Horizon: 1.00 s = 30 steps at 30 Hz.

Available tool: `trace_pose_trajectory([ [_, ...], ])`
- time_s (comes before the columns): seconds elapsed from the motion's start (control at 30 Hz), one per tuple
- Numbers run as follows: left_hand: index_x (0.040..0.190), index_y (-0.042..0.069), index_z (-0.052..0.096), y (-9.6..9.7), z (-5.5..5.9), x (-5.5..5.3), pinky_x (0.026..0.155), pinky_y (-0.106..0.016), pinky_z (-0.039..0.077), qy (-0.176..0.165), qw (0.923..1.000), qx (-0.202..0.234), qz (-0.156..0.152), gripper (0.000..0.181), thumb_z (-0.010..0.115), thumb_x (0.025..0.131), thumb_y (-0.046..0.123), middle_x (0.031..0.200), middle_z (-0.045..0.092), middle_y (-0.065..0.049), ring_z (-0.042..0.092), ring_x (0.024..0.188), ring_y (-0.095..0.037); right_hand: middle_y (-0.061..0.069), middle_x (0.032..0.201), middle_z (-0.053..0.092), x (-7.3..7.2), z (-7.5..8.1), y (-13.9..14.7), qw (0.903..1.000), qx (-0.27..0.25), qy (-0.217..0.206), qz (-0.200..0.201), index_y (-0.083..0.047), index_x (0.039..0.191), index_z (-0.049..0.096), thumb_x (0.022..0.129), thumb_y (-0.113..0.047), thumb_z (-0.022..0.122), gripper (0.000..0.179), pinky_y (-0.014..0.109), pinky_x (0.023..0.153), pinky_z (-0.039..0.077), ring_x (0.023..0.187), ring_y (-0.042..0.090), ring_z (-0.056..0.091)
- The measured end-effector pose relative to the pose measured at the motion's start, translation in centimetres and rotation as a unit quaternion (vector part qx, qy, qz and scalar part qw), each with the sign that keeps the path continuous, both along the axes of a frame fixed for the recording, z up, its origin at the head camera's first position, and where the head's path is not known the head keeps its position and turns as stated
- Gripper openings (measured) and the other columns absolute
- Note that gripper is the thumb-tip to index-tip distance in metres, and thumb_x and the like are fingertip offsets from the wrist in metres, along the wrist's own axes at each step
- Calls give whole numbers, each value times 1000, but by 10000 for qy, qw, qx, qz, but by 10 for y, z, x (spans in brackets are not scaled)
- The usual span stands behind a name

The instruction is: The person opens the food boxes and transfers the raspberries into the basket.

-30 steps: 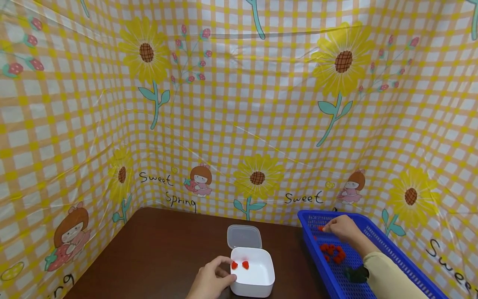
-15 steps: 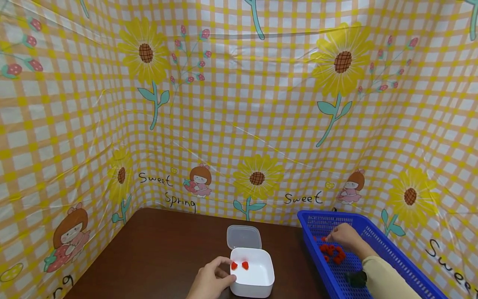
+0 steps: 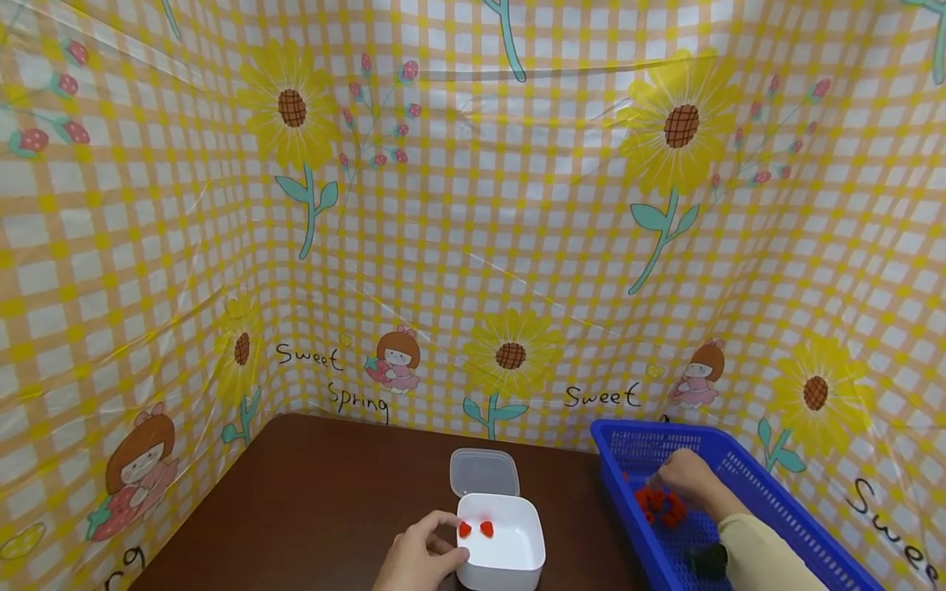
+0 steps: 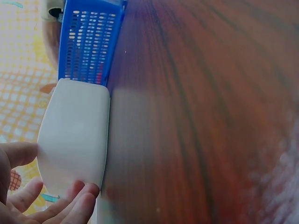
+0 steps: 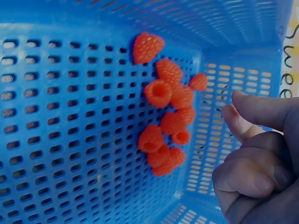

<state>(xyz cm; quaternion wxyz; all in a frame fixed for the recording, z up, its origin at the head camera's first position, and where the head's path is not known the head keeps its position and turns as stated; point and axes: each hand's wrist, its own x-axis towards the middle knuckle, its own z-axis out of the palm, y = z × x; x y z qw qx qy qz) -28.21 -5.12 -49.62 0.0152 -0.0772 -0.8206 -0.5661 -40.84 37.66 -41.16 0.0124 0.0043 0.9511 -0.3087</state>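
Two red raspberries (image 3: 486,529) lie toward the back left inside the white square box (image 3: 510,579). My left hand (image 3: 423,552) holds this box at its left side, thumb toward the near part and forefinger at the rim. In the left wrist view, the fingertips (image 4: 83,200) touch the box's corner. My right hand (image 5: 259,158) is inside the blue basket (image 5: 28,161), beside a cluster of raspberries (image 5: 159,93). Its thumb and forefinger reach forward with a small gap between their tips and nothing seen there, while the other fingers are bent.
A clear lid (image 3: 484,472) lies on the dark brown table (image 3: 332,492) just behind the box. The basket stands at the table's right side, its walls higher than the raspberries. A checked, flower-printed cloth (image 3: 443,246) hangs around the back and both sides.
My right hand has moved down and nearer within the basket, from a raspberry near the far end to beside the cluster. The left hand and the box have stayed put.
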Motion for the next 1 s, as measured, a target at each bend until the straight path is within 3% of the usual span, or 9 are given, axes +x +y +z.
trace_pose_trajectory([
  [0.13, 113, 19, 68, 0, 2, -2, 63, -35, 48, 47, 10000, -47, 23, 35, 82, 82, 26, 76, 67, 2, 64, 70, -15, -8, 55, 24, -3, 10, -7, 9999, 36, 101, 116, -17, 56, 35, 84, -7, 71, 46, 25, 46, 26, 48, 8, 23],
  [0.4, 116, 18, 68, 0, 7, -2, 64, -34, 48, 218, 9995, -198, 104, 37, 81, 83, 27, 76, 68, 3, 63, 74, -14, -8, 53, 26, -4, 28, -29, 9995, -83, 47, 289, -8, 64, 64, 90, -16, 70, 28, 26, 46, 27, 46, 8, 23],
  [0.5, 118, 17, 67, 1, 8, -1, 63, -34, 47, 190, 9996, -176, 104, 38, 81, 83, 27, 78, 68, 2, 63, 75, -15, -9, 51, 24, -2, 36, -40, 9994, -215, -16, 271, -10, 62, 60, 92, -18, 69, 32, 25, 44, 26, 44, 8, 20],
  [0.63, 119, 16, 67, 1, 6, 0, 62, -33, 47, 189, 9996, -188, 102, 39, 80, 84, 27, 78, 69, 2, 63, 75, -14, -8, 52, 24, 2, 45, -54, 9990, -285, 72, 326, -17, 57, 42, 92, -19, 70, 45, 26, 45, 24, 46, 8, 20],
  [0.7, 119, 16, 67, 1, 5, 1, 62, -33, 48, 196, 9995, -203, 110, 40, 80, 83, 28, 78, 69, 3, 63, 75, -14, -8, 52, 24, 3, 48, -61, 9985, -343, 106, 404, -16, 57, 42, 92, -19, 70, 45, 26, 46, 23, 46, 8, 19],
  [0.8, 118, 17, 67, 0, 4, 2, 62, -33, 47, 166, 9996, -212, 124, 39, 81, 83, 28, 78, 68, 2, 63, 74, -14, -9, 52, 23, 6, 54, -73, 9970, -483, 63, 594, -10, 61, 55, 92, -20, 70, 36, 25, 45, 23, 45, 8, 16],
  [0.9, 117, 18, 67, 1, 4, 2, 62, -33, 47, 71, 9997, -187, 131, 38, 81, 83, 28, 78, 68, 2, 62, 74, -15, -9, 50, 23, 10, 58, -86, 9954, -662, 5, 695, -4, 77, 72, 93, -19, 69, 21, 24, 43, 24, 44, 7, 16],
  [1.0, 117, 20, 67, 1, 3, 3, 61, -33, 47, -20, 9998, -149, 126, 37, 81, 83, 28, 78, 67, 2, 62, 73, -15, -9, 50, 24, 13, 59, -98, 9945, -790, -67, 682, -2, 83, 73, 92, -18, 70, 18, 24, 42, 24, 43, 7, 15],
])
